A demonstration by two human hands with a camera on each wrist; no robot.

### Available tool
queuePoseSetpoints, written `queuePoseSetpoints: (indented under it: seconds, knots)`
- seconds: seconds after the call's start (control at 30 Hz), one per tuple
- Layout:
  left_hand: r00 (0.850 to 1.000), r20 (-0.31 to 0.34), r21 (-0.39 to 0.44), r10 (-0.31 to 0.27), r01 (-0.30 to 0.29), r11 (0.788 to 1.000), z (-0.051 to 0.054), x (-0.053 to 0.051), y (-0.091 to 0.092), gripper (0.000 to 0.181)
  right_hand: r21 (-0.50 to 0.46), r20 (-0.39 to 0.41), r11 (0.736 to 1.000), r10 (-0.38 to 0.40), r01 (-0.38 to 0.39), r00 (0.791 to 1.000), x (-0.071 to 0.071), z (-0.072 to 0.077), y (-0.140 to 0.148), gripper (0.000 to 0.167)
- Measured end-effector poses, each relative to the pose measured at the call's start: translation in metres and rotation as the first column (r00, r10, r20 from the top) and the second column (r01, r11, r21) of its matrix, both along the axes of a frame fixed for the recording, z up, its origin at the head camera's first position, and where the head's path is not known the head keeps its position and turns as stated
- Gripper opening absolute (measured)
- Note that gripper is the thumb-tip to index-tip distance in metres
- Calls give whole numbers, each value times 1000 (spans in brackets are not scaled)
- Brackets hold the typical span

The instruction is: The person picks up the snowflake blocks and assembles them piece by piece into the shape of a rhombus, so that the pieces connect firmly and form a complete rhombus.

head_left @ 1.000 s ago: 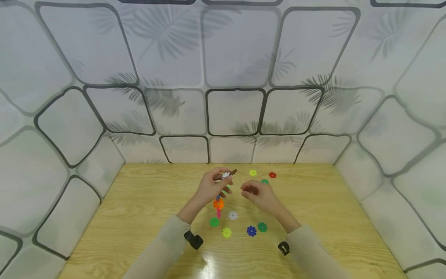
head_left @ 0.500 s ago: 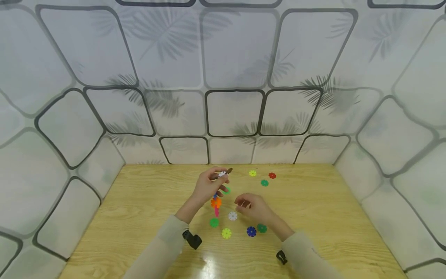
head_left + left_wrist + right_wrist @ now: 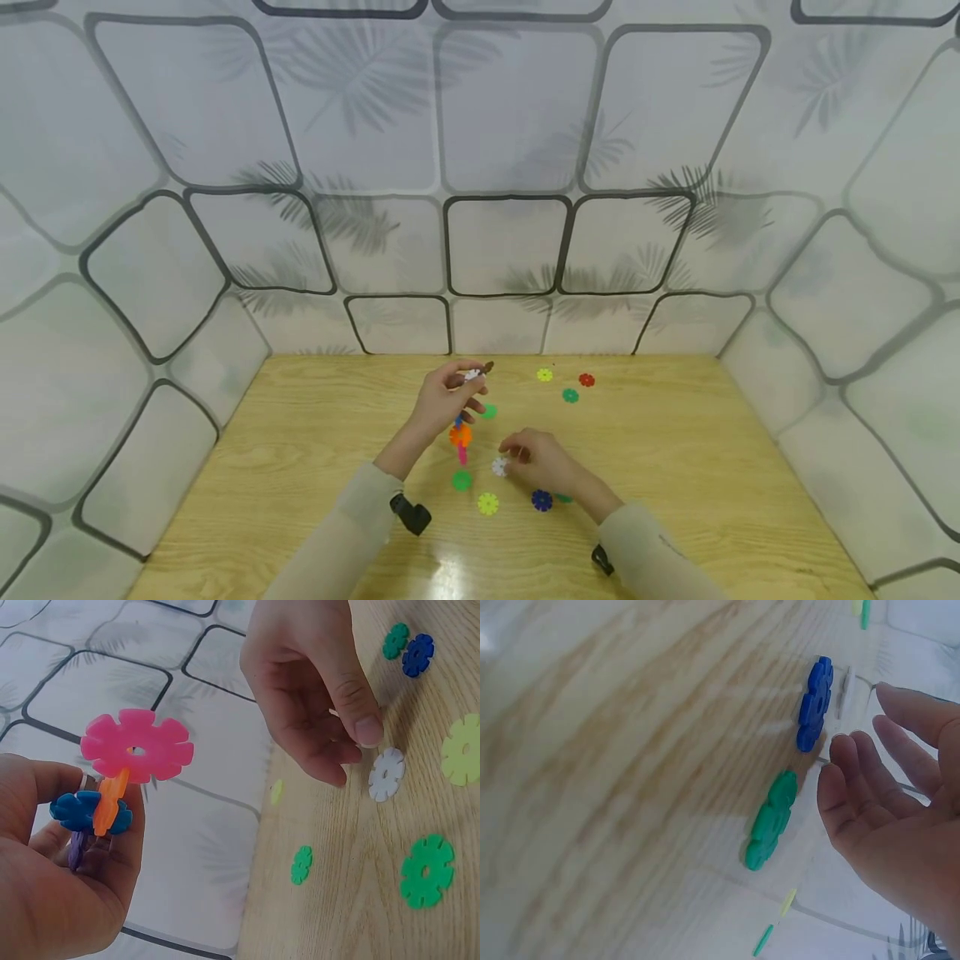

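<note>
Gripped in my left hand (image 3: 438,402) is a joined chain of multicoloured notched plastic discs (image 3: 111,804); my right hand (image 3: 551,464), loosely bent and unladen, hovers beside a loose white flower-shaped plastic disc (image 3: 387,780). Also unjoined: a dark-blue plastic disc (image 3: 542,501) nearer me, a red plastic disc (image 3: 587,380) beyond.

A left sleeve (image 3: 337,533) in pale beige, near cream, ends in a plain left cuff (image 3: 381,483). The right sleeve (image 3: 648,550) matches it in colour, with a thin dark marking (image 3: 671,546) on the forearm, too small to read. By the left cuff sits a blocky black device (image 3: 412,517) with a narrower black end. A second black unit (image 3: 602,560) shows beside the right sleeve, partly hidden by the cloth. The left hand (image 3: 440,402) and right hand (image 3: 542,461) are bare; the right thumbnail (image 3: 369,731) is short.
</note>
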State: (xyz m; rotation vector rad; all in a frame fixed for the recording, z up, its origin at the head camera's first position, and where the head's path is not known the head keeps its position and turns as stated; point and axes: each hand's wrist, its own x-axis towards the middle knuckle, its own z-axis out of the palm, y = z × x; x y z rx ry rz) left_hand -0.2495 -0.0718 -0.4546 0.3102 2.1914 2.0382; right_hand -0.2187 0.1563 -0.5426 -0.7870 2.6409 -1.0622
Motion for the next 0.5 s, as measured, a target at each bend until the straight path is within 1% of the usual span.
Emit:
queuePoseSetpoints:
  seconds: [0.17,0.4,0.5]
  knots:
    - [1000,16,-1,-6,6,1000,0,0,-1,30,15,7,1000,14,-14,1000,-2,-2,-1,27]
    - [1000,-6,-2,-20,20,1000,-1,0,-2,30,64,-1,998,23,-23,1000,-5,-5,-4,31]
    - [1000,-9,-7,-27,26,1000,0,0,-2,30,80,-17,996,29,-28,999,-5,-4,-5,31]
